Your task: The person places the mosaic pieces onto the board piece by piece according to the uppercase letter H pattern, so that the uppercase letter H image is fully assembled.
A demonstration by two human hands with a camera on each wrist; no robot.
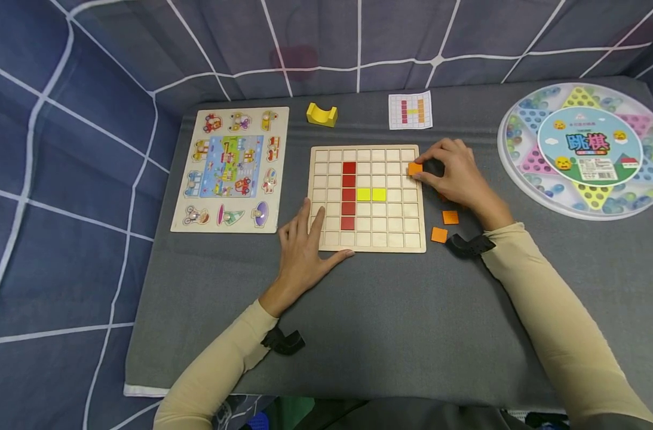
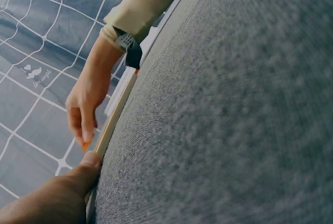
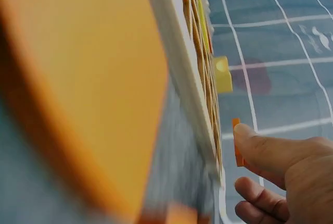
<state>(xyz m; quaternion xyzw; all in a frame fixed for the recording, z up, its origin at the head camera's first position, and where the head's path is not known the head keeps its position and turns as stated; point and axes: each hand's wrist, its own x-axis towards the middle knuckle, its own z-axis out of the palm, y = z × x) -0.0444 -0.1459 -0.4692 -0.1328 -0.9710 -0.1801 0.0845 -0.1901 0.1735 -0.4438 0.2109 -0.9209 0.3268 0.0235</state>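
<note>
A wooden grid board (image 1: pixel 380 240) lies on the grey table, with a column of red square tiles (image 1: pixel 348 194) and two yellow tiles (image 1: pixel 379 194) set in it. My right hand (image 1: pixel 455 174) pinches an orange square tile (image 1: pixel 414 169) over the board's upper right side; in the right wrist view that tile (image 3: pixel 238 143) stands on edge between thumb and fingers, apart from the board. My left hand (image 1: pixel 300 251) rests at the board's lower left corner, fingers spread and thumb along the front edge. Loose orange tiles (image 1: pixel 450 217) lie right of the board, one partly hidden under the right hand.
A printed pattern card (image 1: pixel 410 111) and a yellow curved block (image 1: pixel 322 115) lie behind the board. To the left is a wooden picture puzzle (image 1: pixel 229 222). A round Chinese checkers set (image 1: pixel 589 149) occupies the right side. A blue checked cloth (image 1: pixel 326 54) hangs behind.
</note>
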